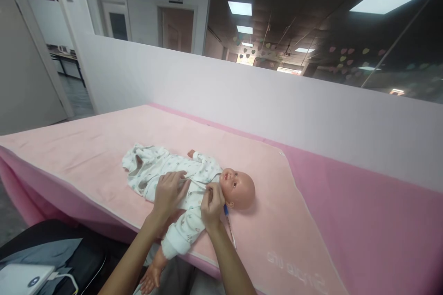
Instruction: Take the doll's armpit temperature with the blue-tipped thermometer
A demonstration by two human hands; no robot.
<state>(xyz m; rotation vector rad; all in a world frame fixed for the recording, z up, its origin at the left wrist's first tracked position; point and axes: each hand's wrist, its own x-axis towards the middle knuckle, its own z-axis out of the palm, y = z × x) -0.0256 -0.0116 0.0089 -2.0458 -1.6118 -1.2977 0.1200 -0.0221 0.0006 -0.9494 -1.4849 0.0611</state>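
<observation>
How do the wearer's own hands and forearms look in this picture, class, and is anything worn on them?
The left hand and right hand are ungloved. The left forearm and right forearm are slender and uncovered, with no sleeve, watch or bracelet visible. Small details, such as the nails, are too blurred to tell.

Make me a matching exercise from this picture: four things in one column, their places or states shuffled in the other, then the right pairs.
Things
1. Left hand
2. Right hand
3. Doll's head
4. White device

Places or states
A. Bald, on the light pink mat
B. On the patterned outfit, nearer the doll's head
C. In the lower-left corner, with a cable attached
D. On the patterned outfit, farther from the doll's head

Right pairs: 1-D, 2-B, 3-A, 4-C
</observation>
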